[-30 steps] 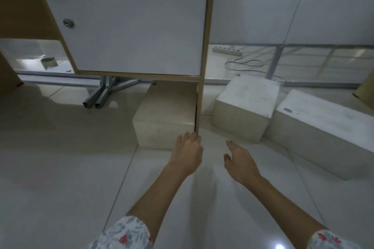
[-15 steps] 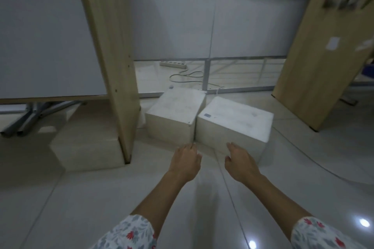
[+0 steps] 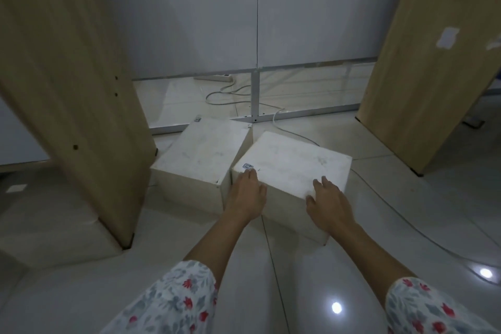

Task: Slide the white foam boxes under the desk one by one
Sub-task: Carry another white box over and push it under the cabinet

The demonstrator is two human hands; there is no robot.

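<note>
Both hands on the near foam box (image 3: pixel 291 171) now. Left hand (image 3: pixel 248 195) lies over its near-left top corner, fingers fairly straight, fingertips right by a small sticker (image 3: pixel 248 166). Right hand (image 3: pixel 329 202) rests on the near top edge, fingers spread and relaxed; no wrap or pinch from either hand that I can see, more a flat push contact.

Progress, my read: box sits on the floor (image 3: pixel 298 266) in the gap between the two wooden side panels, left panel (image 3: pixel 67 89) and right panel (image 3: pixel 433 62). A second foam box (image 3: pixel 200 160) sits just beside it on the left, nearly touching, further back towards the partition. A third pale block (image 3: pixel 54 236) shows at lower left behind the left panel's foot; likely already parked under there, can't confirm. So I'd say at least this one is left to slide in, maybe the second too.

Labels: sticker print too small to read. A pale label (image 3: pixel 448 38) on the right panel is blurred. No brand visible.
</note>
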